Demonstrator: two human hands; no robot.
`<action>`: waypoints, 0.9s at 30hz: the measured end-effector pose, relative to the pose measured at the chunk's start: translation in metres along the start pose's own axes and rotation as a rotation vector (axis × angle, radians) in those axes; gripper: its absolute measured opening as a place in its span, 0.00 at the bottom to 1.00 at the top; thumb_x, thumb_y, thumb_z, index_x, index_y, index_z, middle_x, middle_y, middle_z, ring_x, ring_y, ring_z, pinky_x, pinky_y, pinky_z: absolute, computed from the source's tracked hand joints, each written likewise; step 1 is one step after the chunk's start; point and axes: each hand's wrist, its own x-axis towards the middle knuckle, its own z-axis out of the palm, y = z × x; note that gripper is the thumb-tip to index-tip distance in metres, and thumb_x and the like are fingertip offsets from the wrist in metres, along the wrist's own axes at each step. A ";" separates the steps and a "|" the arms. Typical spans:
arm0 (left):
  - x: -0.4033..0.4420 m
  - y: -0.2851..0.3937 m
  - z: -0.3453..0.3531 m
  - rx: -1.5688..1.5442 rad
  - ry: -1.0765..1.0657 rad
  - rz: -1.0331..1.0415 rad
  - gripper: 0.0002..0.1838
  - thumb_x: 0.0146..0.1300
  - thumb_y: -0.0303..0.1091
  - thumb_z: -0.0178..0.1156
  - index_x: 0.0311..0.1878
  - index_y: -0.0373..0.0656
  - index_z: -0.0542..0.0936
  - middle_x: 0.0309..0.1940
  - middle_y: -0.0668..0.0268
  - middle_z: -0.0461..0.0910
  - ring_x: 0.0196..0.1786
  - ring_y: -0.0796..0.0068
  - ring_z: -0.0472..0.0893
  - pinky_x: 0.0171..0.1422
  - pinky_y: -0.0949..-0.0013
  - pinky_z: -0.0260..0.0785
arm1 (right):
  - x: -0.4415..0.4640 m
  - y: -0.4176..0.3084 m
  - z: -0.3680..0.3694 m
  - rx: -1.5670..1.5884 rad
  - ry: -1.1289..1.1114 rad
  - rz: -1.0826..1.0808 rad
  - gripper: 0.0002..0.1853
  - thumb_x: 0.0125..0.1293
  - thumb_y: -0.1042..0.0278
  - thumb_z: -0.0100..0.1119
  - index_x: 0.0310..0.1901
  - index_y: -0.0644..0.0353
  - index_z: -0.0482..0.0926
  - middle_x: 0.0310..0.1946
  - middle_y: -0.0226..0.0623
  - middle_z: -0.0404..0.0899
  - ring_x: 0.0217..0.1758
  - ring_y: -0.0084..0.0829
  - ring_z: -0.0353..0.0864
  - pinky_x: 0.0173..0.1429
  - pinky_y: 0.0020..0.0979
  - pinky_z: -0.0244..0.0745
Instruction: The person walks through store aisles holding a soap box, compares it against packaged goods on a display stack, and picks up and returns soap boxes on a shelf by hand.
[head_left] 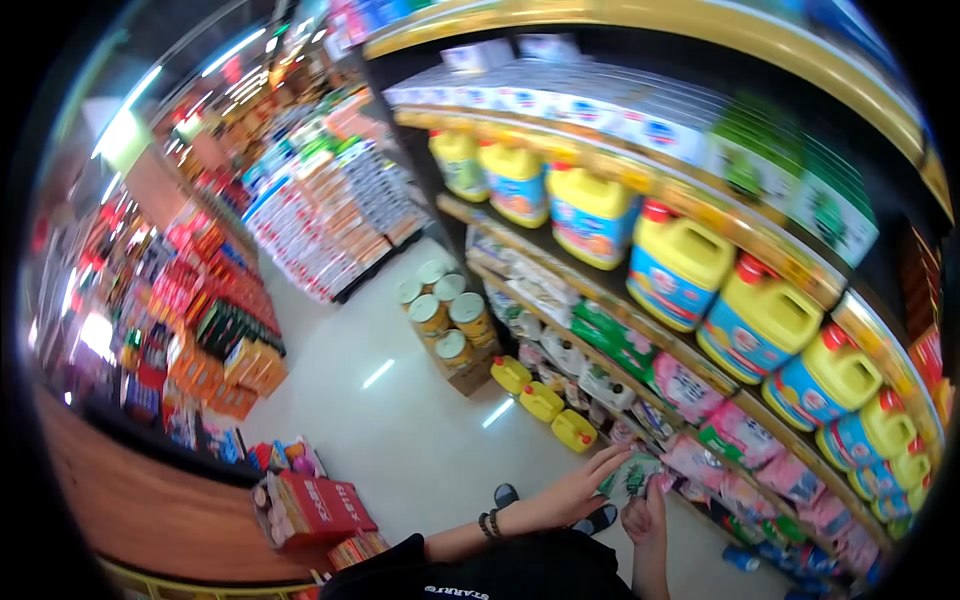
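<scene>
A small green and white packet point(633, 476) is between my hands, low in the view beside the shelves. My left hand point(583, 485), with a dark beaded bracelet on its wrist, reaches in from the left, its fingers stretched out along the packet's near upper edge. My right hand point(645, 512) has its fingers curled and pinches the packet's lower right side. Pink and white bags point(690, 458) on a low shelf are just beyond the packet.
Shelves hold yellow jugs point(680, 262) with blue labels, above several bagged goods. Yellow bottles point(542, 401) and a carton of tins point(467, 372) stand on the floor. A red box point(325, 505) is at lower left, and stacked packages point(330, 215) are farther back.
</scene>
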 end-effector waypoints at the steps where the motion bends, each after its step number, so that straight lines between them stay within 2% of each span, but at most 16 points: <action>1: 0.002 0.002 0.006 -0.010 0.024 0.009 0.46 0.57 0.21 0.66 0.79 0.47 0.57 0.77 0.53 0.57 0.77 0.47 0.63 0.76 0.58 0.63 | -0.004 -0.008 -0.006 -0.025 -0.016 0.022 0.27 0.82 0.41 0.35 0.54 0.59 0.72 0.06 0.23 0.56 0.03 0.18 0.48 0.06 0.20 0.45; 2: 0.007 0.004 0.014 -0.025 0.049 0.024 0.46 0.57 0.20 0.66 0.78 0.47 0.58 0.77 0.53 0.58 0.76 0.47 0.63 0.75 0.58 0.64 | -0.008 -0.022 -0.010 -0.056 -0.030 0.041 0.27 0.82 0.41 0.36 0.51 0.59 0.72 0.06 0.23 0.55 0.03 0.17 0.47 0.07 0.21 0.44; 3: -0.067 -0.024 -0.091 0.069 0.088 -0.023 0.46 0.57 0.20 0.66 0.78 0.46 0.58 0.77 0.53 0.58 0.76 0.47 0.64 0.75 0.58 0.64 | 0.073 0.082 0.026 -0.077 0.000 0.087 0.27 0.82 0.40 0.35 0.51 0.59 0.72 0.06 0.23 0.55 0.03 0.17 0.47 0.07 0.21 0.44; 4: -0.078 -0.033 -0.083 0.030 0.134 -0.038 0.46 0.56 0.19 0.66 0.78 0.46 0.58 0.76 0.54 0.58 0.75 0.48 0.65 0.75 0.58 0.64 | 0.065 0.078 0.037 -0.177 0.140 0.106 0.27 0.81 0.40 0.35 0.51 0.59 0.71 0.07 0.23 0.55 0.04 0.18 0.48 0.07 0.21 0.45; 5: -0.110 -0.039 -0.113 0.069 0.157 -0.092 0.46 0.56 0.19 0.65 0.78 0.46 0.58 0.76 0.54 0.58 0.75 0.48 0.65 0.75 0.58 0.64 | 0.085 0.117 0.058 -0.208 0.224 0.137 0.27 0.81 0.40 0.35 0.51 0.59 0.71 0.07 0.23 0.55 0.04 0.18 0.48 0.07 0.21 0.45; 7: -0.121 -0.071 -0.101 -0.009 0.369 -0.024 0.43 0.56 0.23 0.69 0.75 0.43 0.62 0.73 0.53 0.64 0.73 0.48 0.68 0.75 0.57 0.64 | 0.089 0.103 0.081 -0.501 0.237 0.188 0.26 0.82 0.41 0.35 0.54 0.57 0.70 0.07 0.24 0.55 0.05 0.18 0.49 0.08 0.21 0.46; 9: -0.165 -0.083 -0.143 0.078 0.507 -0.025 0.42 0.55 0.24 0.70 0.74 0.41 0.64 0.70 0.53 0.67 0.73 0.48 0.68 0.76 0.56 0.62 | 0.118 0.152 0.115 -0.643 0.188 0.255 0.25 0.82 0.42 0.35 0.55 0.57 0.70 0.08 0.25 0.56 0.06 0.18 0.50 0.09 0.21 0.45; 10: -0.179 -0.093 -0.158 0.048 0.566 -0.027 0.41 0.55 0.30 0.75 0.71 0.40 0.67 0.67 0.52 0.71 0.72 0.49 0.68 0.76 0.55 0.62 | 0.131 0.166 0.117 -0.678 0.195 0.254 0.29 0.81 0.39 0.33 0.55 0.60 0.72 0.05 0.25 0.54 0.03 0.20 0.49 0.06 0.22 0.44; 13: -0.235 -0.100 -0.208 0.046 0.628 -0.113 0.40 0.55 0.31 0.75 0.70 0.39 0.68 0.66 0.52 0.72 0.71 0.49 0.70 0.75 0.55 0.63 | 0.173 0.224 0.138 -0.855 0.187 0.355 0.28 0.82 0.40 0.32 0.50 0.59 0.72 0.05 0.26 0.56 0.03 0.20 0.50 0.07 0.21 0.45; 14: -0.252 -0.105 -0.223 0.066 0.663 -0.132 0.40 0.54 0.32 0.76 0.69 0.39 0.69 0.65 0.51 0.73 0.70 0.49 0.71 0.74 0.55 0.65 | 0.188 0.241 0.144 -0.887 0.138 0.424 0.26 0.82 0.41 0.33 0.46 0.57 0.71 0.06 0.26 0.57 0.04 0.19 0.51 0.08 0.21 0.45; 18: -0.302 -0.133 -0.244 0.131 0.783 -0.239 0.40 0.53 0.33 0.77 0.68 0.38 0.70 0.65 0.51 0.74 0.69 0.48 0.73 0.72 0.55 0.67 | 0.231 0.286 0.165 -0.994 0.024 0.552 0.20 0.83 0.45 0.37 0.45 0.55 0.68 0.09 0.26 0.59 0.06 0.18 0.54 0.10 0.20 0.49; 21: -0.336 -0.134 -0.256 0.141 0.869 -0.331 0.40 0.52 0.34 0.78 0.67 0.38 0.71 0.64 0.50 0.76 0.67 0.48 0.74 0.71 0.56 0.68 | 0.257 0.316 0.173 -1.095 -0.014 0.684 0.18 0.83 0.47 0.39 0.48 0.54 0.69 0.10 0.26 0.60 0.07 0.18 0.55 0.11 0.20 0.51; 25: -0.363 -0.140 -0.274 0.112 1.032 -0.475 0.39 0.50 0.35 0.79 0.65 0.38 0.74 0.59 0.51 0.79 0.64 0.49 0.78 0.69 0.56 0.70 | 0.304 0.352 0.168 -1.384 -0.228 0.798 0.17 0.82 0.51 0.43 0.57 0.56 0.68 0.11 0.29 0.65 0.08 0.18 0.59 0.12 0.21 0.53; 26: -0.367 -0.145 -0.275 0.088 1.080 -0.518 0.38 0.49 0.36 0.80 0.64 0.39 0.75 0.58 0.51 0.80 0.63 0.50 0.79 0.68 0.57 0.71 | 0.319 0.359 0.172 -1.420 -0.220 0.846 0.24 0.82 0.53 0.46 0.69 0.60 0.62 0.13 0.31 0.70 0.09 0.18 0.62 0.13 0.22 0.55; 27: -0.373 -0.151 -0.282 0.137 1.112 -0.544 0.38 0.48 0.35 0.80 0.63 0.39 0.76 0.57 0.52 0.81 0.61 0.52 0.80 0.66 0.58 0.72 | 0.333 0.371 0.180 -1.415 -0.267 0.836 0.27 0.81 0.54 0.48 0.73 0.59 0.57 0.13 0.32 0.71 0.09 0.18 0.63 0.14 0.23 0.56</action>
